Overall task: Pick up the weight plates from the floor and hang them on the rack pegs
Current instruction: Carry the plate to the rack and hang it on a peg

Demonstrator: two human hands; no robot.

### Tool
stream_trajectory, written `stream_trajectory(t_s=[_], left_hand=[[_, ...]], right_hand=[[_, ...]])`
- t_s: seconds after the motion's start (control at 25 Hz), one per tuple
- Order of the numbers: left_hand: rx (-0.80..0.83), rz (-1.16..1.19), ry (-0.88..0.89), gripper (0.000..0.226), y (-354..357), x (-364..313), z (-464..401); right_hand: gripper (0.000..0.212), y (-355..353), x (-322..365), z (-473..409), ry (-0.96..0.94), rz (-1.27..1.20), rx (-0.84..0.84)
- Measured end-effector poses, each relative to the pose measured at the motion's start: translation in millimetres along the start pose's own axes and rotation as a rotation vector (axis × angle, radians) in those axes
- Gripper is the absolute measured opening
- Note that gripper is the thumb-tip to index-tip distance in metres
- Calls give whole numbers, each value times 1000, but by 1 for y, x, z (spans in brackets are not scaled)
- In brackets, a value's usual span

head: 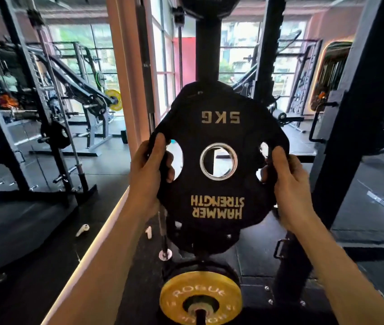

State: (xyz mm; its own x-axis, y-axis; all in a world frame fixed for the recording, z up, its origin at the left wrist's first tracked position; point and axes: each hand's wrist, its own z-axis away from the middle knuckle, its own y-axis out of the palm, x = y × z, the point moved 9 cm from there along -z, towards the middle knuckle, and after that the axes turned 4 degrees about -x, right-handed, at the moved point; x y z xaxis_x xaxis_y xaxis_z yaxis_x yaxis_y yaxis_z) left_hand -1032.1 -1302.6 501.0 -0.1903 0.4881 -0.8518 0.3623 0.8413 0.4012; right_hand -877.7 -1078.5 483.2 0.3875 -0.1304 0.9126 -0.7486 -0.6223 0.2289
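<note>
While a yellow plate (200,299) already sits on a low peg nearest the camera, the left hand (150,167) and right hand (290,181) hold a black 5 kg plate (219,160) upright at chest height, fingers (160,146) curled through its side grip holes. Beyond stands the rack post (207,52); this plate is not yet hung.

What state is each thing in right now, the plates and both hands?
Black 5 kg plate: held up in the air, lettering upside down, centre hole empty.
Left hand: gripping the plate's left handle cutout.
Right hand: gripping the right edge.
Yellow plate: hung on a low peg.
</note>
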Motion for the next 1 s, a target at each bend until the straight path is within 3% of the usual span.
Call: stream_trajectory(t_s=[0.36, 0.6, 1.0], left_hand=[[39, -45, 72, 24, 21, 3, -106], [3, -88, 23, 28, 16, 37, -134], [81, -43, 48, 20, 25, 61, -178]], right_hand=[[36, 47, -2, -93, -69, 58, -15], [45, 59, -22, -127, -84, 147, -32], [51, 73, -57, -173, -69, 124, 1]])
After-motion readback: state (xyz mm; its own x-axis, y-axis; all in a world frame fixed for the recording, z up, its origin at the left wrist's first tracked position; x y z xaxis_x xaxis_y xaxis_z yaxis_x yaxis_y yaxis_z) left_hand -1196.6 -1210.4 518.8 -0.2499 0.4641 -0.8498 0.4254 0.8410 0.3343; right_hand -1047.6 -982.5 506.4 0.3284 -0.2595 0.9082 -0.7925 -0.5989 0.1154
